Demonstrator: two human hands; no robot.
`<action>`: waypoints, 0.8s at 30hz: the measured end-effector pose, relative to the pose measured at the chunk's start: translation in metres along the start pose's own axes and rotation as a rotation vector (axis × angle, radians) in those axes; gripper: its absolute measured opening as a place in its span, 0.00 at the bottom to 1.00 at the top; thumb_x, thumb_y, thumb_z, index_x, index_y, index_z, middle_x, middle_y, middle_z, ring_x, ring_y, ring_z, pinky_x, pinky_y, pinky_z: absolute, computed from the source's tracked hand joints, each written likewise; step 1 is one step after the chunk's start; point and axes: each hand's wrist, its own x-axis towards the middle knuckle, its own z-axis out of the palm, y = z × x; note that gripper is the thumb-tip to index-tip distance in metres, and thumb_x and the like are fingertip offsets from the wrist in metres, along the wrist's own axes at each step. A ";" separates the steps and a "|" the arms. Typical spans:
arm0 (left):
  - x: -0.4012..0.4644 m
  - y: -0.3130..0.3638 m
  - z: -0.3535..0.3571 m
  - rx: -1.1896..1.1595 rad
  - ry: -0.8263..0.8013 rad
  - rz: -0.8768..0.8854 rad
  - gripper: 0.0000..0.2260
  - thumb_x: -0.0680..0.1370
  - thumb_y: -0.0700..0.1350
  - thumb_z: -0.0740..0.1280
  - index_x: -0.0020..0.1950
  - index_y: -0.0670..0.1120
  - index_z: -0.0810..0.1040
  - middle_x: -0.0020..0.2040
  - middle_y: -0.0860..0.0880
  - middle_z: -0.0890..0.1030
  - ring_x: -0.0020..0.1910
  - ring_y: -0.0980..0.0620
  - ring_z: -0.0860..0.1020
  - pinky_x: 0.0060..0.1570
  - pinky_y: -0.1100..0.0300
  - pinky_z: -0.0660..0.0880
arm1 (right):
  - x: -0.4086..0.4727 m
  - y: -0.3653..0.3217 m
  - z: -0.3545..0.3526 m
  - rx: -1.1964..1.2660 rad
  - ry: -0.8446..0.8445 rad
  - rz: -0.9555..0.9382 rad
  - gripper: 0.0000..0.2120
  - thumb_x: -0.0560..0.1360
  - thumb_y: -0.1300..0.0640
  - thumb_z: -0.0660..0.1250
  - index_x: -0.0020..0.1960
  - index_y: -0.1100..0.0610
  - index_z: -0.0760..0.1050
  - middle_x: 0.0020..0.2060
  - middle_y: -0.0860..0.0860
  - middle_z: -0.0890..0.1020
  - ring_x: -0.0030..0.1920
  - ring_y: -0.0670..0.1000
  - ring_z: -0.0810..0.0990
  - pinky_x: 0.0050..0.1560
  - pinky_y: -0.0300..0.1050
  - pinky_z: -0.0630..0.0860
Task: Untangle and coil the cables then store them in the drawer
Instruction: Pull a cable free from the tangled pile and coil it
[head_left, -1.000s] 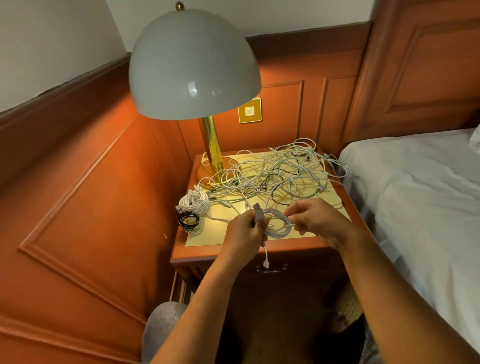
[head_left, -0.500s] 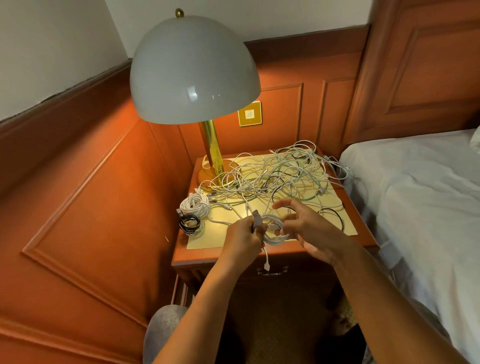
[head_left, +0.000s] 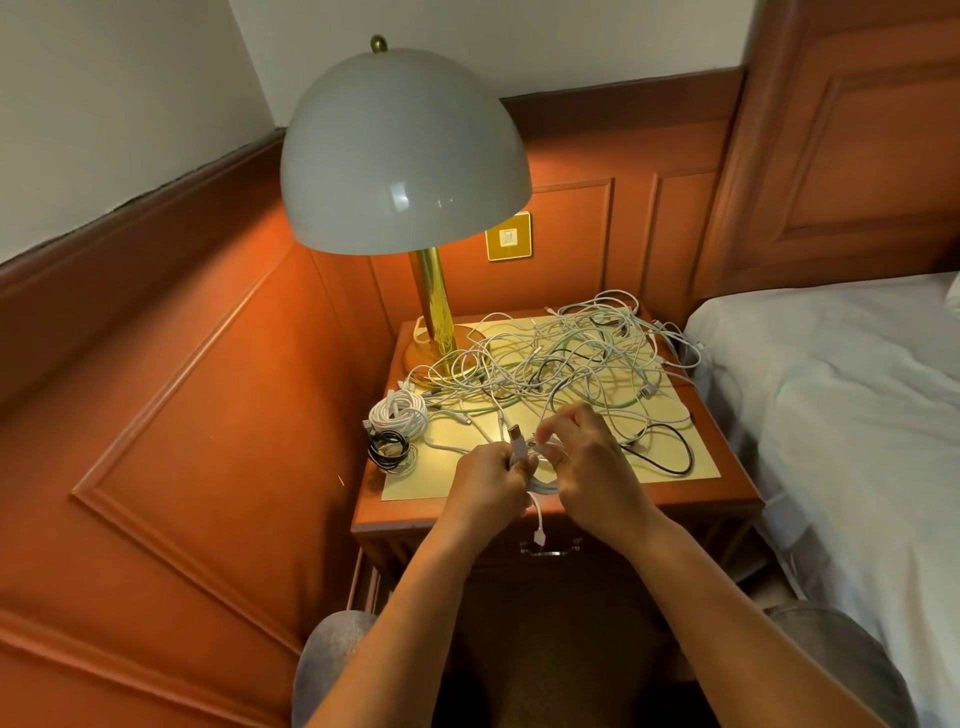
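My left hand (head_left: 488, 480) grips a small coil of white cable (head_left: 543, 486) over the front edge of the nightstand (head_left: 415, 514), its USB plug sticking up between my hands. My right hand (head_left: 589, 467) pinches a strand of the same cable at the coil. One loose end with a plug hangs down in front of the shut drawer (head_left: 550, 546). A big tangle of white, green and black cables (head_left: 561, 358) covers the back of the top. A coiled white cable (head_left: 399, 417) and a coiled black cable (head_left: 388, 448) lie at the left edge.
A brass lamp (head_left: 434, 312) with a grey dome shade stands at the back left of the nightstand. Wood-panelled wall runs along the left and behind. A bed with white sheets (head_left: 841, 415) lies close on the right. A loose black cable (head_left: 670, 452) lies right of my hands.
My right hand has come in over the coil and now pinches it close to my left hand. The coil has become tighter. The camera view has tilted slightly down.
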 end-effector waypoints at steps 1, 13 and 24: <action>0.000 0.001 -0.001 0.024 0.008 0.009 0.11 0.81 0.45 0.63 0.45 0.40 0.78 0.35 0.43 0.80 0.31 0.50 0.78 0.33 0.57 0.73 | 0.000 -0.002 0.002 -0.002 0.024 -0.011 0.10 0.73 0.70 0.67 0.52 0.60 0.76 0.53 0.53 0.75 0.55 0.53 0.75 0.53 0.53 0.78; 0.001 0.004 -0.002 0.155 0.046 0.051 0.09 0.80 0.42 0.63 0.43 0.41 0.79 0.39 0.40 0.82 0.40 0.41 0.81 0.43 0.45 0.78 | 0.008 -0.026 0.007 0.292 0.173 0.161 0.16 0.74 0.74 0.63 0.52 0.55 0.72 0.47 0.49 0.76 0.48 0.48 0.78 0.40 0.31 0.75; 0.009 -0.012 -0.005 -0.300 -0.057 -0.009 0.10 0.81 0.44 0.64 0.46 0.38 0.76 0.34 0.44 0.77 0.29 0.53 0.77 0.32 0.60 0.76 | 0.034 -0.012 -0.002 0.990 0.236 0.577 0.07 0.77 0.66 0.66 0.51 0.56 0.73 0.46 0.54 0.78 0.48 0.53 0.78 0.45 0.42 0.75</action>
